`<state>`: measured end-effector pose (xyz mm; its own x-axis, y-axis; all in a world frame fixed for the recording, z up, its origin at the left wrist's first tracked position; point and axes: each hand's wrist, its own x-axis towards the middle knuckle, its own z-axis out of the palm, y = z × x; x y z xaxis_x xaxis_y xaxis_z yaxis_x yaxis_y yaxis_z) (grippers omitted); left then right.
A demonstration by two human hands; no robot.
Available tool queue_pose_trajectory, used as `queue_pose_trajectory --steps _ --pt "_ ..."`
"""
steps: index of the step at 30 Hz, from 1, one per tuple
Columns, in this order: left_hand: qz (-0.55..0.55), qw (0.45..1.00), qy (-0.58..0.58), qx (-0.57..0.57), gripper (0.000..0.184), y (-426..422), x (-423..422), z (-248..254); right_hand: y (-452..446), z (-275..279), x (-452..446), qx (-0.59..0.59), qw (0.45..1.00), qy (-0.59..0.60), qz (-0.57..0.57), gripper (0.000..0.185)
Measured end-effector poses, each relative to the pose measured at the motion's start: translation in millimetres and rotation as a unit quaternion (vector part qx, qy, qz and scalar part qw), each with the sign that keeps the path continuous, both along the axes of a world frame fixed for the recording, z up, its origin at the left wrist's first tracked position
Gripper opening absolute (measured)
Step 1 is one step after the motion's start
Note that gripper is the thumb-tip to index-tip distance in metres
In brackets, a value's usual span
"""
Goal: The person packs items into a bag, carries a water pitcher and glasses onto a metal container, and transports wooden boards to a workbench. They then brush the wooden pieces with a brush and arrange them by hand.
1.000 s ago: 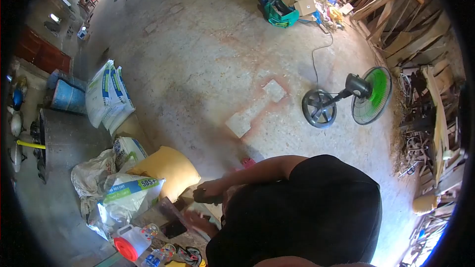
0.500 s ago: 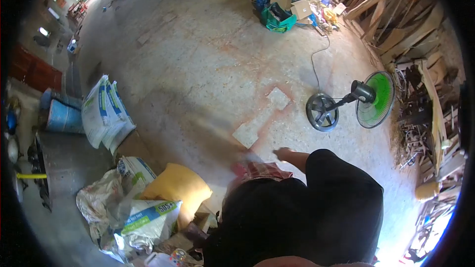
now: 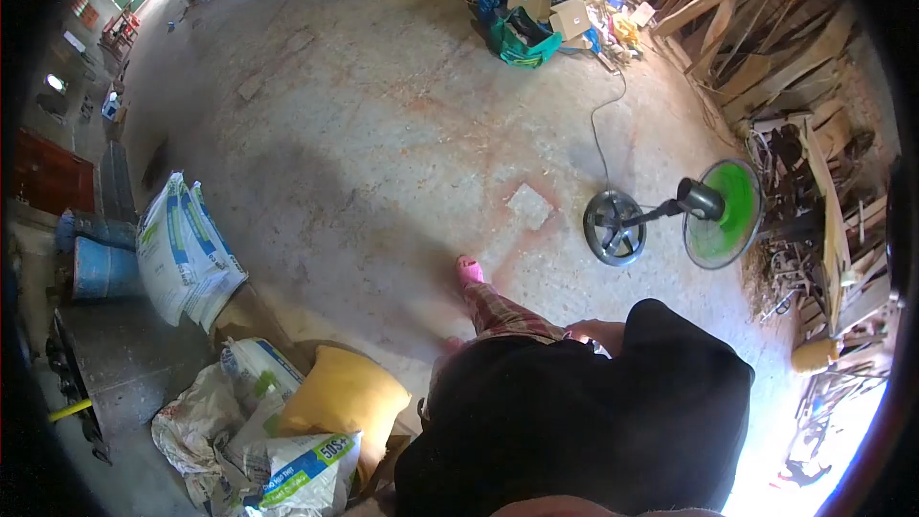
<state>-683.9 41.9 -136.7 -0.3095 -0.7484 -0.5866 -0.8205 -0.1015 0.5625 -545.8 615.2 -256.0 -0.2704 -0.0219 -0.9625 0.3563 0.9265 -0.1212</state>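
Note:
My right hand (image 3: 598,332) is low at my right hip, beside the black shirt (image 3: 574,412). Its fingers are small and partly hidden, so whether it holds anything cannot be made out; a small pale patch shows just under it. My left hand does not show. Below me, a foot in a pink sandal (image 3: 469,270) is stretched forward on the concrete floor, under plaid trousers (image 3: 507,314).
A standing fan (image 3: 704,201) with green blades is ahead right, its cord trailing back. Filled sacks (image 3: 345,393) and a blue bucket (image 3: 105,268) are at left. A green bag (image 3: 525,43) and boxes sit at the back; stacked wood (image 3: 747,48) lines the right.
My right hand has drawn back from out in front to my hip. One foot has come forward into view, and the surroundings have shifted slightly left.

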Motion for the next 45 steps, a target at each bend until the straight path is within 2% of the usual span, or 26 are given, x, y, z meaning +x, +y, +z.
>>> queue_pose_trajectory --steps 3,5,7,9,10,11,13,15,21,22,23,25,27,28,29,31,33,35,37,38,40,41,42,43,44,45 --pt "0.011 1.0 -0.01 -0.002 0.048 27 -33 -4 56 -9 -73 -0.031 0.998 -0.014 0.061 0.031" --pt "0.024 1.0 -0.016 -0.007 0.049 48 -53 -8 89 26 -125 -0.01 0.999 -0.017 0.029 0.038" --pt "0.036 0.999 -0.021 -0.012 0.051 69 -75 -10 125 39 -167 0.033 0.997 -0.034 -0.055 0.046" --pt "0.047 0.998 -0.028 -0.022 0.052 90 -100 -9 158 24 -207 -0.006 0.991 -0.064 0.118 0.048" --pt "0.052 0.998 -0.033 -0.025 0.052 100 -110 -9 174 24 -221 0.027 0.998 -0.052 0.034 0.046" --pt "0.053 0.997 -0.036 -0.031 0.053 109 -121 -9 186 7 -228 0.056 0.998 -0.006 -0.002 0.045" --pt "0.055 0.997 -0.044 -0.039 0.054 127 -144 -9 203 11 -255 0.086 0.99 0.065 -0.093 0.042" --pt "0.058 0.996 -0.047 -0.047 0.056 145 -172 -9 213 22 -294 0.08 0.984 0.088 -0.134 0.04" --pt "0.082 0.993 -0.061 -0.067 0.06 211 -271 -29 257 37 -433 0.038 0.98 0.129 -0.15 0.035" --pt "0.086 0.992 -0.063 -0.071 0.061 224 -293 -35 270 30 -455 0.029 0.981 0.136 -0.133 0.034" --pt "0.086 0.992 -0.062 -0.074 0.061 237 -316 -40 284 24 -478 -0.017 0.983 0.176 -0.045 0.042" --pt "0.092 0.99 -0.069 -0.082 0.063 267 -373 -53 309 29 -522 -0.022 0.987 0.104 -0.122 0.044" --pt "0.089 0.99 -0.075 -0.084 0.064 299 -434 -56 336 10 -552 -0.012 0.986 0.145 -0.085 0.046" --pt "0.086 0.99 -0.073 -0.082 0.065 316 -463 -59 353 11 -568 0.002 0.987 0.097 -0.129 0.046" --pt "0.083 0.991 -0.07 -0.084 0.066 333 -497 -56 382 -74 -559 -0.013 0.992 0.095 -0.079 0.044" --pt "0.072 0.992 -0.062 -0.081 0.067 363 -558 -67 397 15 -621 0.029 0.991 0.068 -0.11 0.042" --pt "0.06 0.995 -0.05 -0.069 0.068 397 -624 -80 430 3 -648 0.032 0.988 0.099 -0.112 0.041" --pt "0.044 0.998 -0.026 -0.029 0.07 426 -683 -88 462 42 -684 0.055 0.962 0.037 -0.264 0.045" --pt "0.02 0.995 0.016 0.094 0.074 449 -732 -102 502 35 -711 0.092 0.962 0.076 -0.244 0.053" --pt "-0.005 0.994 0.006 0.112 0.079 464 -752 -104 520 55 -736 0.106 0.957 0.044 -0.266 0.051" --pt "-0.066 0.992 0.019 0.107 0.084 499 -781 -106 564 41 -764 0.115 0.949 0.068 -0.285 0.048" --pt "-0.08 0.985 -0.013 0.154 0.084 501 -790 -126 590 33 -781 0.124 0.946 0.092 -0.284 0.046" --pt "-0.061 0.996 0.011 0.068 0.082 530 -789 -115 618 28 -799 0.125 0.944 0.096 -0.289 0.046" --pt "-0.083 0.979 -0.156 -0.097 0.039 552 -806 -119 648 22 -816 0.122 0.951 0.106 -0.263 0.046" --pt "-0.077 0.967 -0.2 -0.14 0.041 583 -815 -125 677 16 -831 0.118 0.958 0.115 -0.234 0.046" --pt "-0.09 0.971 -0.184 -0.123 0.043 617 -822 -129 707 5 -850 0.111 0.965 0.125 -0.201 0.046"
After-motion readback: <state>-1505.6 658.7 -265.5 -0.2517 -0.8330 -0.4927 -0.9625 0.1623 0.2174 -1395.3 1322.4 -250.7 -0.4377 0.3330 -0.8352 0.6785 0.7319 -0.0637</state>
